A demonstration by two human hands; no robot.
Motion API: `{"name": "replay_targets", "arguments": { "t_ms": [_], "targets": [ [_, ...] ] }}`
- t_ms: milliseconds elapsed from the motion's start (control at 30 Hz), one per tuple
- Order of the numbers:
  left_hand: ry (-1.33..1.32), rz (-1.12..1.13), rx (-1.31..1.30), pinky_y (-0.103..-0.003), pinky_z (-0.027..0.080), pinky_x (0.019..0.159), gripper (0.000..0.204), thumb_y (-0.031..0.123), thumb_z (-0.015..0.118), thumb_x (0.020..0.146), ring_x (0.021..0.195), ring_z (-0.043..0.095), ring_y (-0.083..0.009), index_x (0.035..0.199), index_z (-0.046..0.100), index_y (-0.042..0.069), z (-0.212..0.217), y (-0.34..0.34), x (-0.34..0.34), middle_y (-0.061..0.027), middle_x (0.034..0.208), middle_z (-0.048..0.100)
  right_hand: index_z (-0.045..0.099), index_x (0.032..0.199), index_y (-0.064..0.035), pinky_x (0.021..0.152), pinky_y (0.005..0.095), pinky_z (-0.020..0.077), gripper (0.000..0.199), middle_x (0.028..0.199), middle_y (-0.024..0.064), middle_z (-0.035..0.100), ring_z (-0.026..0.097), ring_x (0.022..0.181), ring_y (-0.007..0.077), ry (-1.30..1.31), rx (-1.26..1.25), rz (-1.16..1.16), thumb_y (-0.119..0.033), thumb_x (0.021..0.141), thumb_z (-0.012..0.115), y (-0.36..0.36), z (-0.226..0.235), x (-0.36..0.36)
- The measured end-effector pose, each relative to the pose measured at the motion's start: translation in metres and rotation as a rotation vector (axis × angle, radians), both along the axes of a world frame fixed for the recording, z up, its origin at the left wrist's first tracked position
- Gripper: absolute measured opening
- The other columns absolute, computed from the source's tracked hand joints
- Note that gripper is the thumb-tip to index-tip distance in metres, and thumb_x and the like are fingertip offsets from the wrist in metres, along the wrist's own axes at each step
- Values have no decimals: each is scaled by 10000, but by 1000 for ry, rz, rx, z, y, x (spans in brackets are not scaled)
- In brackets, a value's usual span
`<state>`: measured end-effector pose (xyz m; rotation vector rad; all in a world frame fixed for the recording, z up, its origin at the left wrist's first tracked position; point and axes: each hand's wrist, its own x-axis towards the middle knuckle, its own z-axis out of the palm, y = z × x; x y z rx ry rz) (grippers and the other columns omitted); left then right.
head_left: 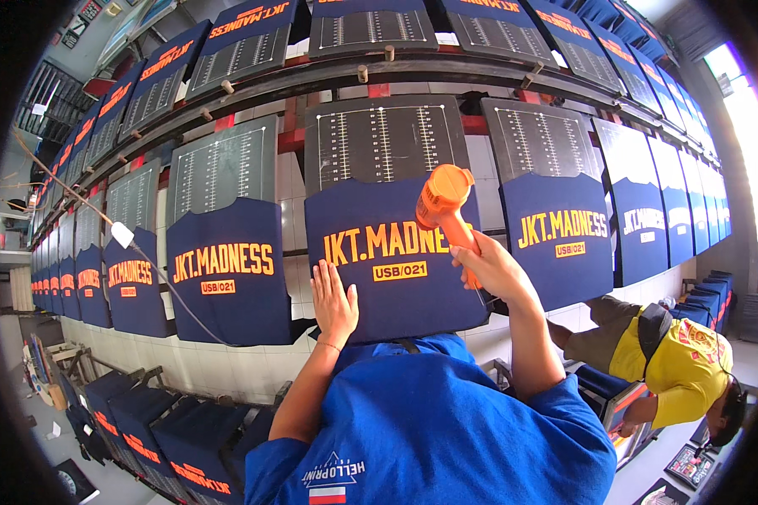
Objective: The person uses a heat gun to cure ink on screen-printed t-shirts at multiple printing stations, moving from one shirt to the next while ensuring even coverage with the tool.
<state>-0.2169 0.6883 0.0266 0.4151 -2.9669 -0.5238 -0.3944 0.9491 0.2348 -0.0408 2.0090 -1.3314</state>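
Left hand raised flat, fingers spread and pointing to 12 o'clock, palm pressed on the lower left part of the navy shirt stretched over the centre board. Left forearm rising from 6 o'clock, a thin bracelet at the wrist. Right hand closed around the orange handle of the heat gun, wrist bent, forearm climbing from 5 o'clock. Gun body tilted toward 11 o'clock, held just in front of the shirt's upper right area, above the yellow print; contact with the fabric cannot be told. Shirt at picture centre, its lower edge partly hidden behind the blue-clad shoulders at 6 o'clock. Narrow gaps of white tiled wall on either side of the centre board, then neighbouring boards with like shirts at 9 o'clock and at 3 o'clock. Overhead at 12 o'clock, a dark rail with a second row of boards. At 9 o'clock, a thin cord with a white plug hanging across the boards. At 4 o'clock, a person in a yellow shirt bent low, close beside the right elbow. At 7 o'clock, lower boards with navy shirts near the floor.
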Motion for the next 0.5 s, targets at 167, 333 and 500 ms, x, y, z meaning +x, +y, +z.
{"name": "replay_targets", "arguments": {
  "t_ms": [167, 333, 500],
  "targets": [
    [19, -46, -56, -540, 143, 1249, 696, 344, 424, 1045, 1534, 162, -429, 1569, 216, -64, -2, -29, -46, -268, 1644, 190, 560, 1054, 33, 560, 282, 534, 292, 824, 66, 627, 614, 617, 121, 22, 35, -7, -239, 973, 629, -12, 9, -4],
    [100, -65, -89, -526, 164, 1249, 662, 352, 402, 1055, 1528, 186, -421, 1539, 275, -81, -12, -57, -106, -268, 1622, 248, 564, 1055, 41, 576, 292, 541, 309, 833, 74, 640, 626, 622, 136, 20, 96, -3, -253, 979, 622, -24, 13, -7],
    [60, -48, -118, -494, 147, 1260, 640, 357, 376, 1064, 1529, 204, -391, 1522, 311, -85, -9, -53, -129, -251, 1621, 266, 566, 1044, 41, 577, 288, 543, 309, 834, 72, 639, 629, 632, 129, 17, 127, -19, -258, 983, 618, -24, 13, -4]
  ]
}}
